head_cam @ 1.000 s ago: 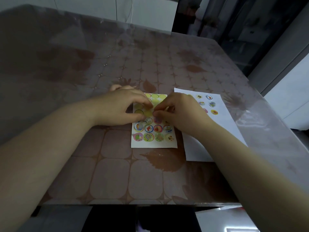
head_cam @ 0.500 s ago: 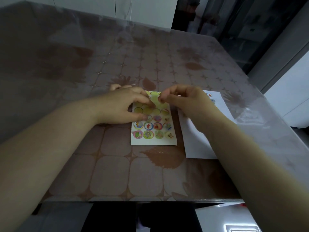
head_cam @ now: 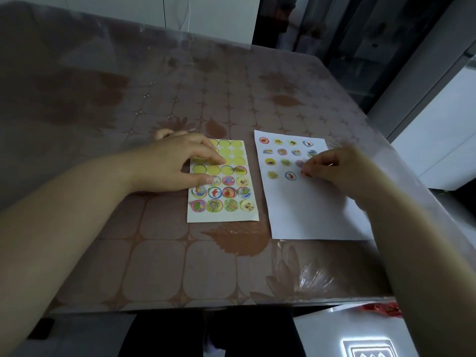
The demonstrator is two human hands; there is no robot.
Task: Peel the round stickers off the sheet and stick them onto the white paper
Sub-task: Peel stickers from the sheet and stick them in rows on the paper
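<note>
Tabletop: left hand lies flat on sticker sheet; right hand (grip unclear) over white paper.

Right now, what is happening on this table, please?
A person is moving round stickers from a sticker sheet to a white paper. The left hand presses the sheet flat on the table. The right hand is over the paper, pinching what looks like a sticker beside the third row. The sheet's upper rows are peeled; its lower rows hold stickers.
</note>
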